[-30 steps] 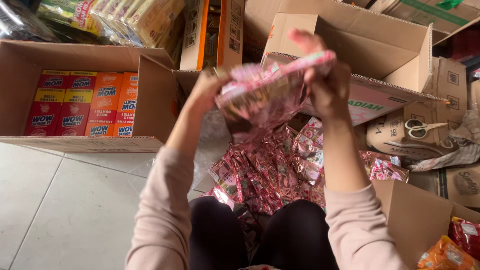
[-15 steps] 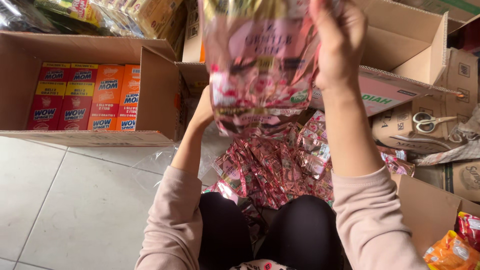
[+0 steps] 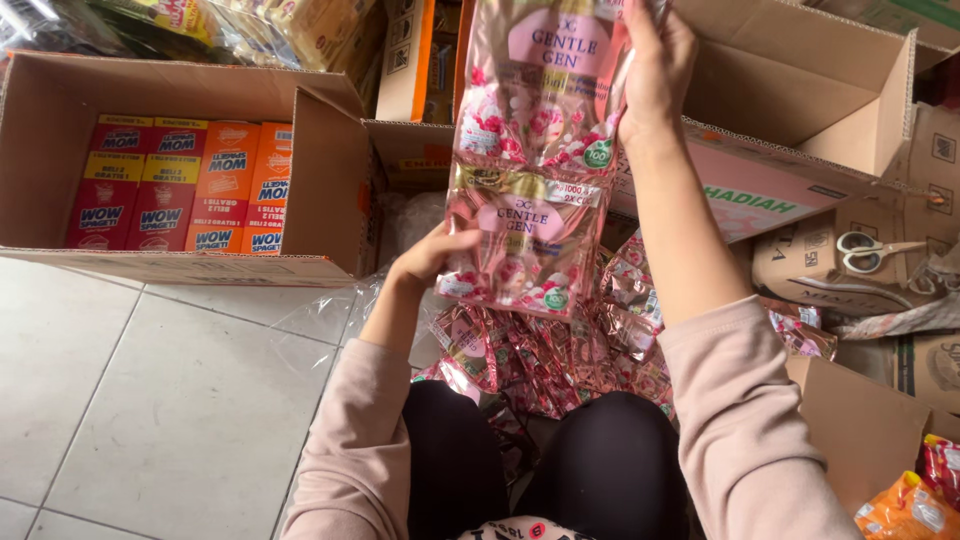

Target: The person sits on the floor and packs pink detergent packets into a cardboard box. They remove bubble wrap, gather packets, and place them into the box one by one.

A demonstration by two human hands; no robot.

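A strip of pink sachets (image 3: 530,160) hangs at twelve o'clock, the right hand (image 3: 655,65) pinching its top and the left hand (image 3: 430,255) gripping its lower edge at nine o'clock; it looks light, floppy and slick, best held by both ends.

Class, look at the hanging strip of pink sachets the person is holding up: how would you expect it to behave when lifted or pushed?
Probably floppy: the strip of pink sachets hangs straight down from the right hand, while the left hand steadies its lower end. Likely light for its size, since one raised hand carries it. Its glossy film may be slippery, like the crumpled pile of sachets below.
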